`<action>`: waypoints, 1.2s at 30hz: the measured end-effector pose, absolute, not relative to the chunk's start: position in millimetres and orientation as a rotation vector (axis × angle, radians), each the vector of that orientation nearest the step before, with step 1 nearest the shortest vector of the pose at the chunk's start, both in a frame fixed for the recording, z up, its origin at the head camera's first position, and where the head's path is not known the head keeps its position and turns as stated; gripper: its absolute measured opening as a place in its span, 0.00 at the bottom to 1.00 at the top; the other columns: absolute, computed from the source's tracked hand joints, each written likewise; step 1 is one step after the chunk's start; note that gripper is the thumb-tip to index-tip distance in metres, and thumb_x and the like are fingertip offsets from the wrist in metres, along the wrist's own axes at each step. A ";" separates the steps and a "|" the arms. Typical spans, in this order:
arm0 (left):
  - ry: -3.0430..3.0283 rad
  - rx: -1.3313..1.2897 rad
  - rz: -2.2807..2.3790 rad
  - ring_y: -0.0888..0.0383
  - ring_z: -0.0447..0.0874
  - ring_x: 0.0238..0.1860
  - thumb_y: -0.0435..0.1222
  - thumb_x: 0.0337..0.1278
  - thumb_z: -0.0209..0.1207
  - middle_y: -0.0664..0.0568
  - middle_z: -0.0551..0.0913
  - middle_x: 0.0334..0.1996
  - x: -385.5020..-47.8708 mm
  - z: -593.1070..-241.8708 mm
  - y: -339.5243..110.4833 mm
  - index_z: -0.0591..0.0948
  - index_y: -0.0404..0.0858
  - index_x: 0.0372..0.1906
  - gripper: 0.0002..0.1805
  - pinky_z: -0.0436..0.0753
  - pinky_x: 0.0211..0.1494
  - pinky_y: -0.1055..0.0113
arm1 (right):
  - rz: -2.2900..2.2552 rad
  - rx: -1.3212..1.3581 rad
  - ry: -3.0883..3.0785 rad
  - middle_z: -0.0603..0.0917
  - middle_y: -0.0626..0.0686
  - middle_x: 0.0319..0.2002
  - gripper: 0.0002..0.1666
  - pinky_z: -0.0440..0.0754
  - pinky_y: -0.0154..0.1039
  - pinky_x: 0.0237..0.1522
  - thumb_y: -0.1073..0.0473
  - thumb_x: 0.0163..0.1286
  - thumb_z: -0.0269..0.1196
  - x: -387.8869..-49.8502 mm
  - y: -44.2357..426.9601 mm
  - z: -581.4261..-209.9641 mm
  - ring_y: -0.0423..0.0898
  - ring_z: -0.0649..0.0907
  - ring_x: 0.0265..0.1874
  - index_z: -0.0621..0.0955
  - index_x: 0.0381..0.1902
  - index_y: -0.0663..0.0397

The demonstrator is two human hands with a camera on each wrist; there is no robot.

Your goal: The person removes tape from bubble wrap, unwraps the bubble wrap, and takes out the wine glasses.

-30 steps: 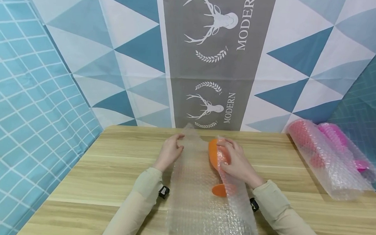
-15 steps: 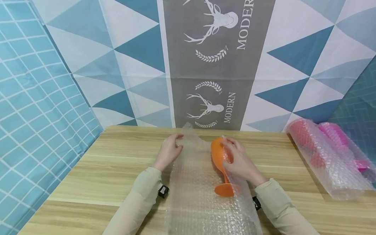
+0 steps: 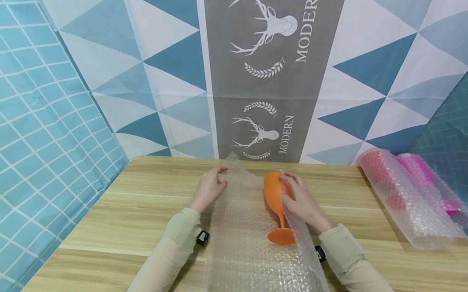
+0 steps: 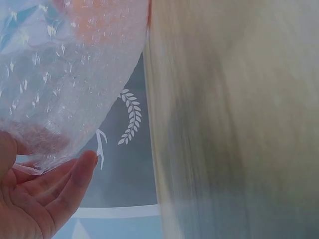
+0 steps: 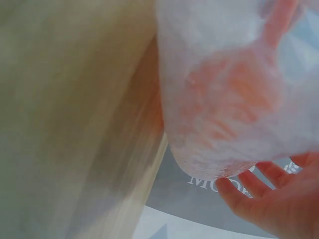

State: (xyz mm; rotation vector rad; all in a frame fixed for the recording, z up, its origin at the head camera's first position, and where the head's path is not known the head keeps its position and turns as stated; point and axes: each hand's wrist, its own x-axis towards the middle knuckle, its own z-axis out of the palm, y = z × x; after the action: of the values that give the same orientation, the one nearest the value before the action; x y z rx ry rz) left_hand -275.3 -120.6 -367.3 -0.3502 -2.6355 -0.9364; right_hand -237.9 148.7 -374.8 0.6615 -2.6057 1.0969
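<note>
An orange plastic goblet [image 3: 273,193] lies on a sheet of bubble wrap [image 3: 239,234], its bowl toward the table's far edge and its round foot toward me. My left hand [image 3: 208,189] pinches the sheet's left edge between thumb and fingers; the left wrist view shows the bubble wrap [image 4: 60,94] between them. On the other side my right hand [image 3: 300,200] holds the raised right edge of the sheet beside the goblet's bowl. Through the bubble wrap [image 5: 172,94] in the right wrist view, the goblet [image 5: 234,89] looks blurred.
A roll of bubble wrap [image 3: 421,217] with red and pink things inside lies at the table's right. The wooden table [image 3: 106,232] meets a patterned cloth [image 3: 261,85] at the back. Blue checked cloth [image 3: 40,122] hangs on the left.
My right hand has shifted slightly right with the sheet's edge, so the fold covers less of the goblet and its stem and foot show more. The left hand has hardly moved.
</note>
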 end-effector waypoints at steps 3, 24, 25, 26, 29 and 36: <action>-2.634 -0.352 -0.931 0.56 0.78 0.29 0.26 0.48 0.58 0.42 0.80 0.47 -275.6 -368.2 -120.7 0.76 0.34 0.51 0.21 0.78 0.37 0.61 | 1.137 0.624 -2.596 0.61 0.58 0.64 0.26 0.61 0.60 0.60 0.60 0.62 0.53 -238.5 149.5 -376.7 0.58 0.61 0.63 0.69 0.59 0.59; -2.656 -0.339 -0.934 0.57 0.77 0.27 0.27 0.49 0.58 0.42 0.79 0.48 -275.5 -368.3 -121.6 0.75 0.34 0.52 0.21 0.78 0.34 0.63 | 1.195 0.535 -2.577 0.61 0.62 0.63 0.25 0.60 0.63 0.59 0.64 0.61 0.57 -240.3 155.9 -377.4 0.62 0.62 0.62 0.71 0.57 0.57; -2.657 -0.341 -0.933 0.58 0.77 0.27 0.27 0.49 0.58 0.42 0.79 0.48 -275.7 -368.4 -121.8 0.75 0.34 0.52 0.21 0.78 0.33 0.64 | 1.195 0.538 -2.579 0.61 0.62 0.63 0.24 0.60 0.63 0.59 0.65 0.61 0.56 -240.6 156.3 -377.4 0.63 0.62 0.62 0.71 0.57 0.57; -2.658 -0.342 -0.932 0.58 0.77 0.26 0.28 0.49 0.58 0.42 0.79 0.49 -275.8 -368.2 -121.9 0.75 0.34 0.52 0.21 0.78 0.33 0.64 | 1.196 0.540 -2.581 0.61 0.62 0.63 0.24 0.60 0.63 0.59 0.66 0.61 0.56 -240.8 156.8 -377.2 0.63 0.62 0.61 0.71 0.57 0.57; -2.659 -0.342 -0.932 0.58 0.76 0.26 0.28 0.49 0.58 0.42 0.79 0.49 -276.3 -368.0 -122.1 0.75 0.34 0.52 0.21 0.78 0.33 0.65 | 1.208 0.534 -2.590 0.60 0.62 0.63 0.23 0.61 0.63 0.59 0.66 0.62 0.54 -241.4 158.5 -376.5 0.63 0.63 0.61 0.71 0.57 0.57; -2.678 -0.324 -0.940 0.58 0.77 0.27 0.28 0.50 0.57 0.43 0.78 0.50 -277.2 -369.8 -122.6 0.75 0.35 0.53 0.21 0.78 0.35 0.64 | 1.201 0.511 -2.606 0.59 0.63 0.64 0.25 0.72 0.56 0.50 0.70 0.60 0.51 -241.7 163.1 -372.9 0.62 0.66 0.59 0.71 0.57 0.58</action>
State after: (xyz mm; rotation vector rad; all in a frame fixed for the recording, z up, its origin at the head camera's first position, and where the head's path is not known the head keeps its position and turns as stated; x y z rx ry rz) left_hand -277.2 -122.6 -369.8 -0.3245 -2.6781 -0.9400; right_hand -241.7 163.1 -372.9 0.5108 -2.6065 1.2008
